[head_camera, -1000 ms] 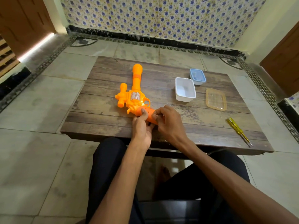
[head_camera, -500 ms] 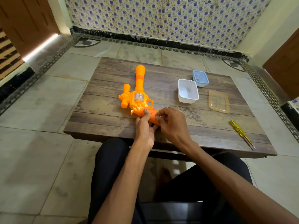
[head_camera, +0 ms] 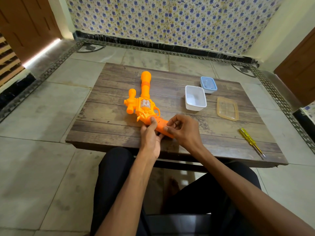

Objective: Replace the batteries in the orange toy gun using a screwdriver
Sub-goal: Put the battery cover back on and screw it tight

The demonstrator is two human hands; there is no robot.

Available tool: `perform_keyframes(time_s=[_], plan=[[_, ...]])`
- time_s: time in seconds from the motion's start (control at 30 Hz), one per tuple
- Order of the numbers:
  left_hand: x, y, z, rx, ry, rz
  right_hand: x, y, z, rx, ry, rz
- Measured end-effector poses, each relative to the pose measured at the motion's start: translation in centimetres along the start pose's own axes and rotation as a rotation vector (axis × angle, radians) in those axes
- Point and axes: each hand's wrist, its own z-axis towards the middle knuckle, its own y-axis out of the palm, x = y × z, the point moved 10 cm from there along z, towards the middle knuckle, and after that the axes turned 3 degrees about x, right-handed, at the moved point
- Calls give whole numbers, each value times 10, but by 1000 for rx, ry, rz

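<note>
The orange plastic toy gun is lying on the brown wooden bench; the left hand is gripping its handle, while the right hand, fingers curled, is seemingly pinching the handle's end.

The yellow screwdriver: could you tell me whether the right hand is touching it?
Apart. The head view shows bare table between the yellow screwdriver and the right hand, which touches the toy gun.
</note>
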Motion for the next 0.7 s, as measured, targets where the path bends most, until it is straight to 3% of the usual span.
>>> perform_keyframes(time_s=[0.4,0.57,0.7], plan=[[1,-2,-6,16,5,4,7,-12,-8,-11,-7,-36],[-2,0,-3,-1,-3,16,51,-82,-4,198,135,-99],[-3,1,1,-23,30,49,110,-156,-13,386,255,-311]])
